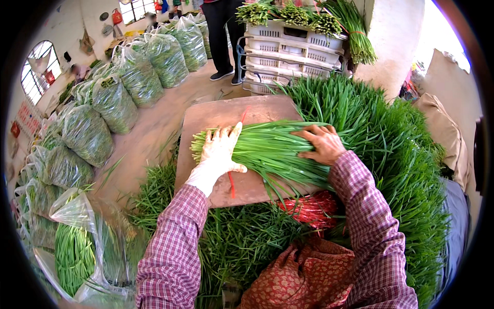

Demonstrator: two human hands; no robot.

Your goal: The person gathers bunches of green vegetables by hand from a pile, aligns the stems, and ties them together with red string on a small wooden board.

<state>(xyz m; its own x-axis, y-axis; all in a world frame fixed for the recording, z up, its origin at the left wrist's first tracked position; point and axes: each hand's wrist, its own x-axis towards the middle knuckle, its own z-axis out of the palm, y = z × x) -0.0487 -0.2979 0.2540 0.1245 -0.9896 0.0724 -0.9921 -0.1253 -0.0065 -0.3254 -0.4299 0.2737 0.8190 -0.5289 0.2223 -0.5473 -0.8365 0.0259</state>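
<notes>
One pile of greens (401,165) stands at 3 o'clock, presumably for easy reach. The worktop (206,112), dial centre, carries the bundle (272,147) crosswise, likely for access to both ends: pale stems (197,146) toward 9 o'clock, slender bright-green leaves (303,167) fanning toward 3. Your gloved left hand (220,148), fingers slightly spread, presses the stems; your bare right hand (323,144), half-curled, rests on the leaves; neither encircles them. One red tie (232,185) emerges at 12 and 7, probably underlying the bundle.

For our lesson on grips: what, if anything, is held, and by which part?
A long green leafy bundle: white-gloved left hand spread across its pale stem end, bare right hand over its leaves. Whether they grip is unclear.
</notes>
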